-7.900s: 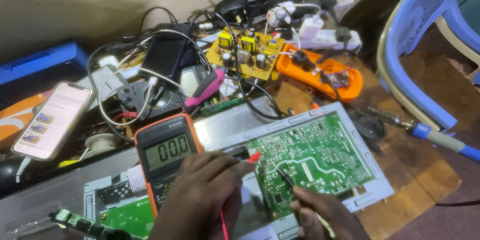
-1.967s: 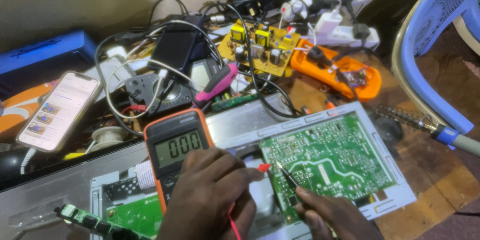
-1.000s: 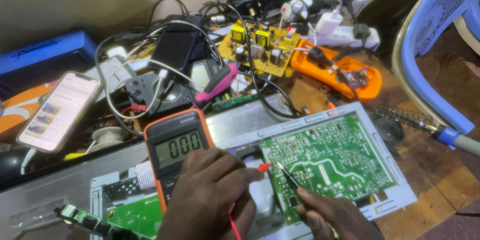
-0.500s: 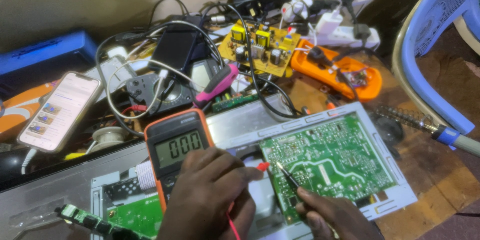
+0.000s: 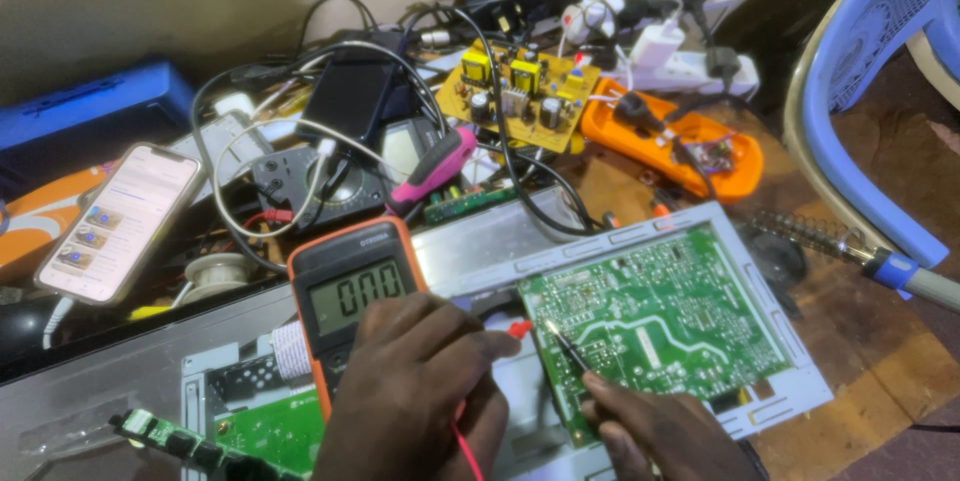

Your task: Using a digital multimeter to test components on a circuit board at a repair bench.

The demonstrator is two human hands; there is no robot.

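Probes pinched in our left hand and right hand touch the stiff, fragile green circuit board; we grip their insulated shafts.

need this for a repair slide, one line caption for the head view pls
Left hand with red probe and right hand with black probe test a green circuit board beside an orange multimeter.

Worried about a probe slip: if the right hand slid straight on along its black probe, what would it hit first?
Probably the green circuit board: the right hand aims its black probe up-left onto it already.
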